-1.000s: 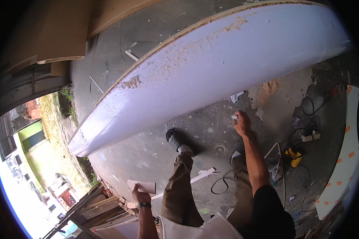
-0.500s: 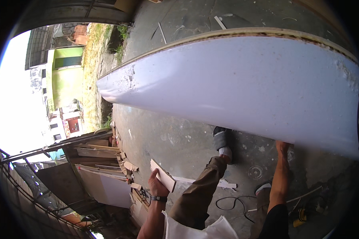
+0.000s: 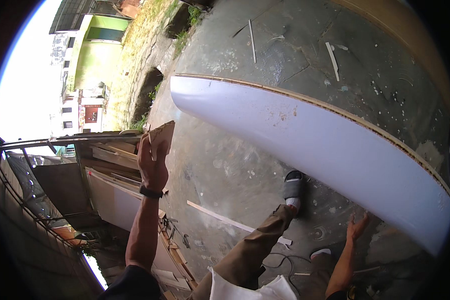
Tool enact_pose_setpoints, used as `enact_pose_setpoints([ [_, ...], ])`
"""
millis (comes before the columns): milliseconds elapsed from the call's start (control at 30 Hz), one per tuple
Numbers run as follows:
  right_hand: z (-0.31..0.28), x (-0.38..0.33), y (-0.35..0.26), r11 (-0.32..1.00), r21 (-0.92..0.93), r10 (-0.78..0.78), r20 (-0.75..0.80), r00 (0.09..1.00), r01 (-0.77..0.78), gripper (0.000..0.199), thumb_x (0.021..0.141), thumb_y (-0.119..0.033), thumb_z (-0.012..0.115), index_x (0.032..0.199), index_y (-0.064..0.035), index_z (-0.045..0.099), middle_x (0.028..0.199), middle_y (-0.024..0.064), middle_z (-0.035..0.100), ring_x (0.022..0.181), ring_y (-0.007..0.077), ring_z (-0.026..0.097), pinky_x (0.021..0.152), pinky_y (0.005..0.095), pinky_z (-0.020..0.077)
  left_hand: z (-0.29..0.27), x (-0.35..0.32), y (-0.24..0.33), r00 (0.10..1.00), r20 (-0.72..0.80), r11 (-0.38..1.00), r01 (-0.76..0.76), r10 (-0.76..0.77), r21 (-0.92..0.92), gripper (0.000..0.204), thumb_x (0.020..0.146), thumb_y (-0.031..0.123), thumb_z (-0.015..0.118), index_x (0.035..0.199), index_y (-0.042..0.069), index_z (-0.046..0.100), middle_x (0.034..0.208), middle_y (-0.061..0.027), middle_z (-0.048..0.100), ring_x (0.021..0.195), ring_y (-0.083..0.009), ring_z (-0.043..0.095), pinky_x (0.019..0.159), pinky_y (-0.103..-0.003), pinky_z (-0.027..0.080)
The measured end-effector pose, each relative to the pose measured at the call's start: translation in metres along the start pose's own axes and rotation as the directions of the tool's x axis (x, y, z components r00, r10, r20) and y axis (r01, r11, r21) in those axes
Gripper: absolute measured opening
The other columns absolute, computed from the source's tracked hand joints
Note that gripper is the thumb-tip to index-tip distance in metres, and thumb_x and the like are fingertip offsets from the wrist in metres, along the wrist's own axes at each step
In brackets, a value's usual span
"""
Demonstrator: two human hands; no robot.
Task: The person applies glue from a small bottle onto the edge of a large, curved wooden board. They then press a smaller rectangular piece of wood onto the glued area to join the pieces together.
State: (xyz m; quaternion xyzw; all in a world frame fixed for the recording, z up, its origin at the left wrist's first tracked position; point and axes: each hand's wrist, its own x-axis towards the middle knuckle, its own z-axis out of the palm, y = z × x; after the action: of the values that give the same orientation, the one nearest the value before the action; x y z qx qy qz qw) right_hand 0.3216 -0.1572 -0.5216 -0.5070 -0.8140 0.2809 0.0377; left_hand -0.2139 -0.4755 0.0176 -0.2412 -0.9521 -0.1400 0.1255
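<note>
My left hand (image 3: 152, 167), with a dark band at the wrist, is raised on the left and closed round a small flat offcut of board (image 3: 163, 138) with a rough edge. A large panel (image 3: 265, 120) with a white face and a worn brown edge spans the right half of the view, tilted. By its lower edge is my right hand (image 3: 355, 227), fingers apart and nothing seen in them. Whether its fingertips touch the panel I cannot tell.
Stacked boards and scrap wood (image 3: 117, 172) lean on the left. A pale strip (image 3: 235, 222) lies on the concrete floor near my sandalled foot (image 3: 293, 187). More thin strips (image 3: 332, 61) lie beyond the panel. A dark cable (image 3: 285, 260) curls between my legs.
My left hand has risen and moved left with the offcut, now turned more upright. The panel sits lower and further right in view. My right hand's fingers now show below its edge.
</note>
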Motion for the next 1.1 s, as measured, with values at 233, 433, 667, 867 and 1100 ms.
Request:
enact_pose_setpoints([
  [233, -0.191, -0.064, -0.271, 0.876, 0.447, -0.339, 0.305, 0.890, 0.180, 0.023, 0.093, -0.010, 0.072, 0.113, -0.0013, 0.065, 0.106, 0.0123, 0.067, 0.076, 0.0235, 0.067, 0.066, 0.0353, 0.0528, 0.009, 0.133, -0.022, 0.834, 0.203, 0.846, -0.531, 0.513, 0.043, 0.031, 0.088, 0.003, 0.070, 0.117, 0.011, 0.067, 0.110, -0.0114, 0.064, 0.106, -0.0327, 0.060, 0.097, -0.047, 0.040],
  [433, -0.278, 0.006, -0.578, 0.628, 0.609, -0.653, 0.074, 0.754, 0.484, 0.040, 0.088, -0.010, 0.079, 0.123, 0.0008, 0.062, 0.114, 0.0166, 0.066, 0.084, 0.0239, 0.066, 0.064, 0.0345, 0.0534, 0.034, 0.163, -0.023, 0.824, 0.291, 0.866, -0.499, 0.485, -0.030, 0.058, 0.074, -0.008, 0.071, 0.120, 0.026, 0.062, 0.112, -0.0037, 0.056, 0.114, -0.0242, 0.055, 0.098, -0.048, 0.029],
  [667, -0.226, 0.107, -0.749, 0.525, 0.269, -0.835, -0.020, 0.550, 0.807, 0.044, 0.080, -0.008, 0.078, 0.122, -0.0028, 0.066, 0.117, 0.0099, 0.062, 0.097, 0.0289, 0.062, 0.080, 0.0416, 0.0537, 0.044, 0.171, -0.006, 0.796, 0.337, 0.863, -0.449, 0.504, -0.230, 0.059, 0.072, -0.008, 0.066, 0.121, 0.024, 0.065, 0.115, -0.0089, 0.054, 0.114, -0.0286, 0.054, 0.098, -0.050, 0.031],
  [867, -0.201, 0.116, -0.746, 0.466, 0.229, -0.866, -0.083, 0.494, 0.855, 0.026, 0.080, 0.000, 0.072, 0.107, -0.0010, 0.072, 0.098, 0.0059, 0.066, 0.090, 0.0263, 0.063, 0.076, 0.0386, 0.0542, 0.059, 0.148, 0.012, 0.871, -0.322, 0.822, 0.148, -0.372, -0.550, 0.076, 0.091, 0.053, 0.061, 0.148, 0.006, 0.047, 0.145, -0.0159, 0.049, 0.139, -0.0305, 0.039, 0.117, -0.053, 0.023],
  [1100, -0.205, 0.124, -0.750, 0.467, 0.237, -0.868, -0.062, 0.493, 0.852, 0.027, 0.080, 0.002, 0.072, 0.106, -0.0013, 0.071, 0.101, 0.0058, 0.067, 0.089, 0.0256, 0.064, 0.075, 0.0382, 0.0555, 0.083, 0.190, 0.037, 0.356, 0.093, 0.093, 0.472, -0.930, -0.877, 0.050, 0.110, 0.040, 0.046, 0.141, 0.001, 0.050, 0.139, -0.0134, 0.051, 0.134, -0.0243, 0.044, 0.116, -0.049, 0.028],
])
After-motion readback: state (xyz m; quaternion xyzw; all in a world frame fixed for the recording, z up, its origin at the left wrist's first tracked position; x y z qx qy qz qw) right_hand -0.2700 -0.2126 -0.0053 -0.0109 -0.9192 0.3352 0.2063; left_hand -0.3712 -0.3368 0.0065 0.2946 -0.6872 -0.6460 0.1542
